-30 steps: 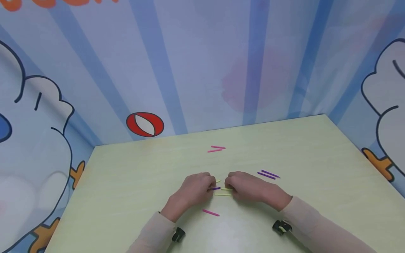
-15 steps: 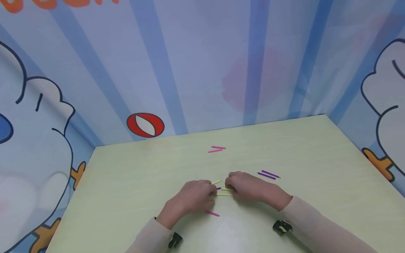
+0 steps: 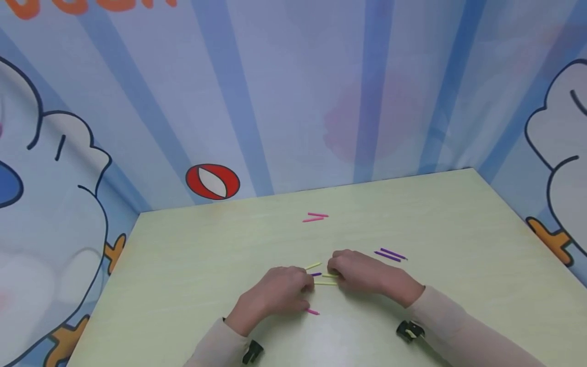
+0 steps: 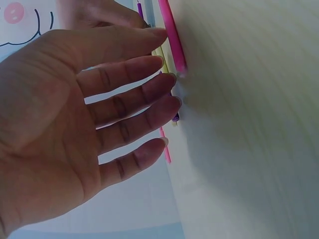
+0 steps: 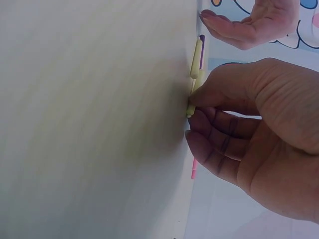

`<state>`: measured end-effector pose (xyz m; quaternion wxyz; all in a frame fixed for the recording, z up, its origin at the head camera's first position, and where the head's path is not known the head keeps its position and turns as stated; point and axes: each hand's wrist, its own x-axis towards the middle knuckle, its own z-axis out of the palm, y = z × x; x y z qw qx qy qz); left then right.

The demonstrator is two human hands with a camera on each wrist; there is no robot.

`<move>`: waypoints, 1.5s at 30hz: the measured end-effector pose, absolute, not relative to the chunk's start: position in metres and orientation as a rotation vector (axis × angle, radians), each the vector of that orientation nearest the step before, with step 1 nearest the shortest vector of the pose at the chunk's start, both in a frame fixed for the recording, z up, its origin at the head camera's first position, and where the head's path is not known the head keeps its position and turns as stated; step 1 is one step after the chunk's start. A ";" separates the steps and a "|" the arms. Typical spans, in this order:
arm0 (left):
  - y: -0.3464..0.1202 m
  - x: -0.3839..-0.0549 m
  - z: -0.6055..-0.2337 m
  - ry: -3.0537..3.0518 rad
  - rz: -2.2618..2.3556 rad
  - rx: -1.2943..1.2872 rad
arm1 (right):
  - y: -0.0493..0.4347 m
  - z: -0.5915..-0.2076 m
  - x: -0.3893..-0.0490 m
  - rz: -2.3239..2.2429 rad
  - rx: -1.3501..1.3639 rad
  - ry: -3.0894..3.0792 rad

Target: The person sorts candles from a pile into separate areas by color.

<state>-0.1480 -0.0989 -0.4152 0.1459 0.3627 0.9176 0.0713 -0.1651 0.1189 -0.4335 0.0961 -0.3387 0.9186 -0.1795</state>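
On pale tabletop (image 3: pixel 206 244), holding nearer left hand (image 3: pixel 279 289) loose-fingered beside pink stick (image 4: pixel 173 40) slanting rightward; pinching yellow stick (image 5: pixel 192 109) with right hand (image 3: pixel 356 270).

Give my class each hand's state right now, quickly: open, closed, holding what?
Left hand: open, beside the nearest pink stick, not gripping it.
Right hand: closed, pinching a thin yellow stick.

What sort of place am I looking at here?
Probably a small indoor booth or play-style work area, though I can't tell what building. A pale tabletop stands against a striped blue backdrop printed with cartoons, including a red-and-white oval.
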 end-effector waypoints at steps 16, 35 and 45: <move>-0.102 -0.146 -0.413 2.560 0.217 1.064 | 0.119 -0.434 -0.165 -0.521 -0.988 2.725; -0.097 -0.148 -0.413 2.554 0.227 1.132 | 0.120 -0.434 -0.165 -0.561 -1.033 2.722; -0.096 -0.153 -0.413 2.599 0.199 1.111 | 0.120 -0.434 -0.165 -0.560 -1.058 2.721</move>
